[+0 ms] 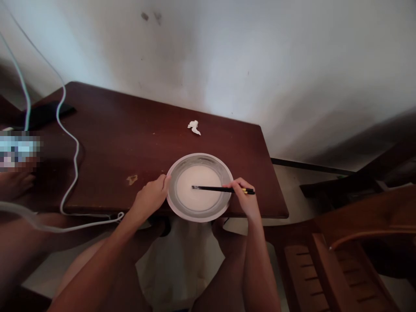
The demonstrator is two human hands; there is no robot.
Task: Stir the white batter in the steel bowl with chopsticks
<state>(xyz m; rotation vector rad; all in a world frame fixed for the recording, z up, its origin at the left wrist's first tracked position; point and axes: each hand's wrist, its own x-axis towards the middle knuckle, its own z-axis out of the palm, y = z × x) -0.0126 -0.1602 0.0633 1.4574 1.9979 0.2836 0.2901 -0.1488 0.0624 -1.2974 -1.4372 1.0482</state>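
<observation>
- Your right hand point(243, 197) is closed around the black chopsticks point(212, 189) near their banded end.
- Your left hand point(151, 195) grips the bowl point(200, 218) by its left rim; underside grip hidden.
- Key relation: chopsticks point left from your right hand, long axis nearly straight across, over the bowl's right rim. Tips sit near the middle of the white liquid point(199, 201). Can't tell how deep.
- Right hand is the nearer one to the tips; left sits directly opposite, across the bowl.
- Bowl is on the table point(120, 143) at its near edge, in front of you, appears to overhang slightly.
- Looks: round, grey inside, pale rim; liquid smooth, opaque. Chopsticks slim, yellow bands, whitish residue at tips.
- Crumpled white tissue point(195, 127) lies beyond the bowl, apart from it.
</observation>
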